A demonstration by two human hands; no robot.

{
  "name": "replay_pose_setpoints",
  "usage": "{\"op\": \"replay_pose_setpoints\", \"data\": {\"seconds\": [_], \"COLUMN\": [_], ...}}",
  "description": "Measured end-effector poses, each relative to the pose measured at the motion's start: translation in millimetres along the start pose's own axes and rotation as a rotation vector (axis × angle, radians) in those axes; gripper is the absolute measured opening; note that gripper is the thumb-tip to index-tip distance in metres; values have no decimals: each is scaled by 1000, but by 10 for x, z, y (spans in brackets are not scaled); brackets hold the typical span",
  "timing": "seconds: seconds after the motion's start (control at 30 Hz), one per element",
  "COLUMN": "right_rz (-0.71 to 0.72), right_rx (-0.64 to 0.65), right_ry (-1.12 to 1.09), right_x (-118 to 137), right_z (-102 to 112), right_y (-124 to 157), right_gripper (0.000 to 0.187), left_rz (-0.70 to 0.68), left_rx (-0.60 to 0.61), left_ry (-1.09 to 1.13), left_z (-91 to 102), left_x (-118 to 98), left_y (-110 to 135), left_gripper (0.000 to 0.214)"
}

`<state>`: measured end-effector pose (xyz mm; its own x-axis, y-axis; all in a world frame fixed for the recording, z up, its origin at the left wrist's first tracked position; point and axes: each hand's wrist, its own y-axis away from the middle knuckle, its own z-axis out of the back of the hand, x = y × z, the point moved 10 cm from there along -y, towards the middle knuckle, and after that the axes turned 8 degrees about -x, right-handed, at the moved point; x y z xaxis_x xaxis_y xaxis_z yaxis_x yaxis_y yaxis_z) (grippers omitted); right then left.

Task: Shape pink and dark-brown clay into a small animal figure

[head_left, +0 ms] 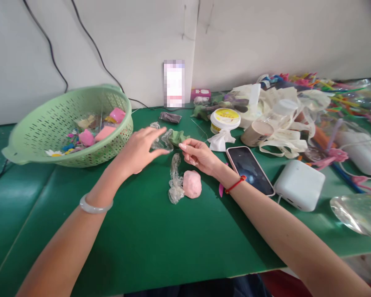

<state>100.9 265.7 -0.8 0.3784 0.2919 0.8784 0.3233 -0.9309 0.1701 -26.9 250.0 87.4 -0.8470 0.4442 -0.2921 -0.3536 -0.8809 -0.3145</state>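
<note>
Left hand (139,150): spread, fingers reaching forward and slightly apart, palm down. The fingertips are at or just above the crumpled plastic wrap (157,138); contact cannot be told.

Right hand (198,156): fingers gathered loosely, thumb close against them. No held thing shows, though a thin one could be hidden.

Green clay lump (177,138): on the table just ahead of the gap between the hands, nearer the right hand's fingertips, with wrap clinging to its left end.

Pink clay ball (192,184): on the table, below and just beside the right hand, not touching it.

Second plastic wrap (175,181): crumpled, touching the left side of the pink ball.

Wrists: a pale bangle (95,204) on the left, a red string bracelet (235,184) on the right.

Nearby: a phone (250,171) right of the pink ball, a white box (299,185) beyond it, a yellow-lidded tub (225,120) ahead, a dark clay packet (170,117) by the wall.

Basket: a green plastic basket (80,123) at left, tilted, holding clay pieces.

Table: green top (142,235) under everything.
</note>
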Motion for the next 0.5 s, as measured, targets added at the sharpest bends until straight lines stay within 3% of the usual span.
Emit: {"op": "replay_pose_setpoints", "data": {"seconds": [0.07,0.17,0.3,0.5], "right_rz": [-2,-1,1,4], "right_rx": [18,49,102,132], "right_ry": [35,79,111,143], "right_x": [-13,-20,-10,-2], "right_z": [-15,-44,-112,-139], "right_y": [5,18,41,64], "right_gripper": [50,53,55,53], "left_rz": [-83,-104,-98,-127], "left_rx": [55,78,-8,-38], "left_ry": [183,284,295,333], "left_z": [-72,-143,-123,-112], "left_x": [-231,-447,-515,-456], "left_y": [36,76,83,68], "left_gripper": [52,31,11,12]}}
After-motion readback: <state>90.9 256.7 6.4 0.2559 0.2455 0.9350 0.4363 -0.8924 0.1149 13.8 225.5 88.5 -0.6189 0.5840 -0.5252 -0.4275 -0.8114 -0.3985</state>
